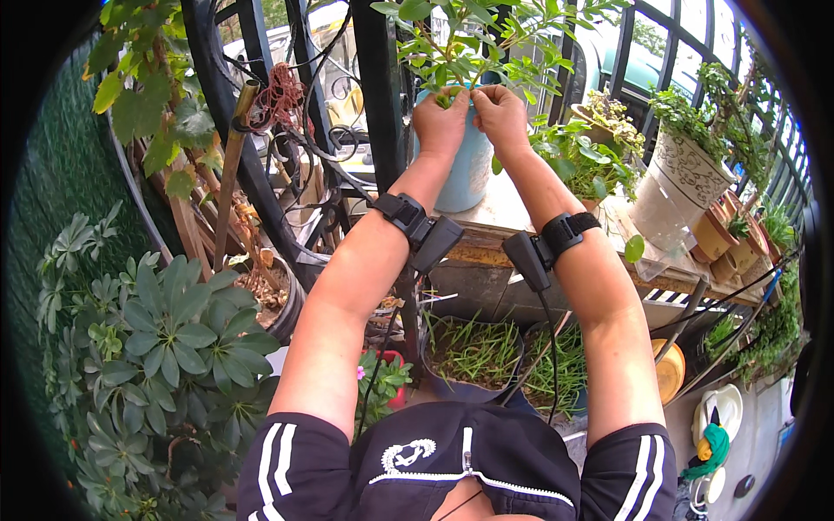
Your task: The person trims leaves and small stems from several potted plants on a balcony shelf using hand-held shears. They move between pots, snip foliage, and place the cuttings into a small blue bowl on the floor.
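A leafy green plant grows from a light blue pot on a shelf against a black metal fence. At the pot's rim my left hand pinches small green leaves between thumb and fingers. Close beside it, my right hand has its thumb and fingertips together at the base of the stems; whether it grips a stem or leaf cannot be told. Both forearms wear black straps with dark devices and cables.
Right along the shelf stand a round-leaved plant, a patterned pale pot and terracotta pots. Below are tubs of grassy shoots. At left are a broad-leaved shrub, a rusty pole and tangled wires.
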Demonstrator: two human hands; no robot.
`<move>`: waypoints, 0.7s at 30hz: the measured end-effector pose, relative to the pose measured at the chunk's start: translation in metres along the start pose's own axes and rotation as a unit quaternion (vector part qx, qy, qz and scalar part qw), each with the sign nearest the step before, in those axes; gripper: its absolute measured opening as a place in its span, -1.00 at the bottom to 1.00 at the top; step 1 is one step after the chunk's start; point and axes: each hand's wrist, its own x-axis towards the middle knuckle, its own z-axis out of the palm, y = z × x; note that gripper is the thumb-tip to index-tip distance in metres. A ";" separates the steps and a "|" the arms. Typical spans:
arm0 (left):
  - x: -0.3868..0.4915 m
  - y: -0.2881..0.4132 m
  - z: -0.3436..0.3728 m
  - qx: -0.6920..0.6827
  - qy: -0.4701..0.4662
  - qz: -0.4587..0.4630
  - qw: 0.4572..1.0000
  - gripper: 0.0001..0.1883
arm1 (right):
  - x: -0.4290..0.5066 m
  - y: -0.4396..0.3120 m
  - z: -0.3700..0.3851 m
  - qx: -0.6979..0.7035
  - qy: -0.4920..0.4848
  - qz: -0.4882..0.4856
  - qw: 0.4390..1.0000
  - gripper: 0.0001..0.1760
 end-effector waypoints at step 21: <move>-0.014 0.014 -0.012 0.230 -0.049 0.017 0.972 -0.71 | -0.024 0.001 -0.005 0.020 -0.052 -0.018 0.998 -0.69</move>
